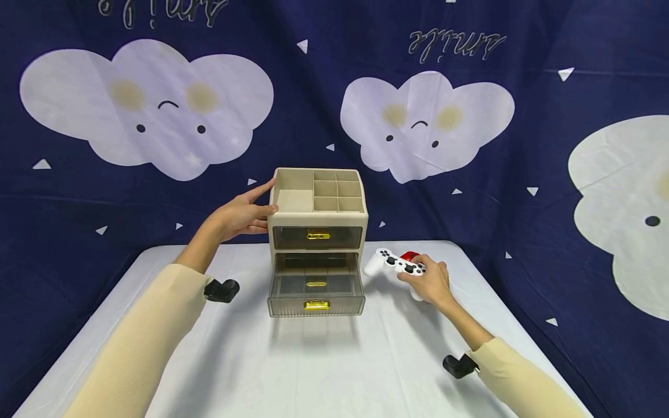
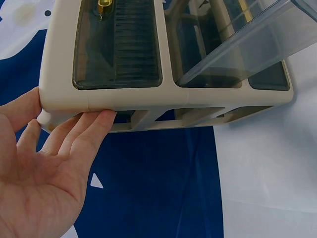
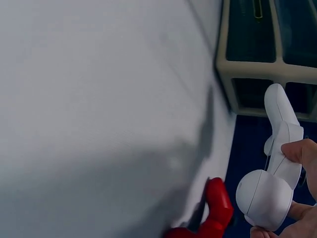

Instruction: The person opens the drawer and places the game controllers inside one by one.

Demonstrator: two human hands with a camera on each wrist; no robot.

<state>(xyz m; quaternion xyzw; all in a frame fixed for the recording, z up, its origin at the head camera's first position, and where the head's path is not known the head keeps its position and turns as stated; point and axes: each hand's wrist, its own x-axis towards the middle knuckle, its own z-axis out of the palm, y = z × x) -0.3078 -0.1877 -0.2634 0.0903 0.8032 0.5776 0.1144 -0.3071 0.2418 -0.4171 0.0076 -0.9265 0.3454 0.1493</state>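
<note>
Before navy drapery, a white table bears drawers.

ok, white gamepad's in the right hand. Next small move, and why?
I'd carry the white gamepad left, over the middle drawer. That drawer is the only one pulled out, the right hand holds the gamepad just beside it, and the left hand rests against the desktop organizer, probably enough to steady it.
</note>
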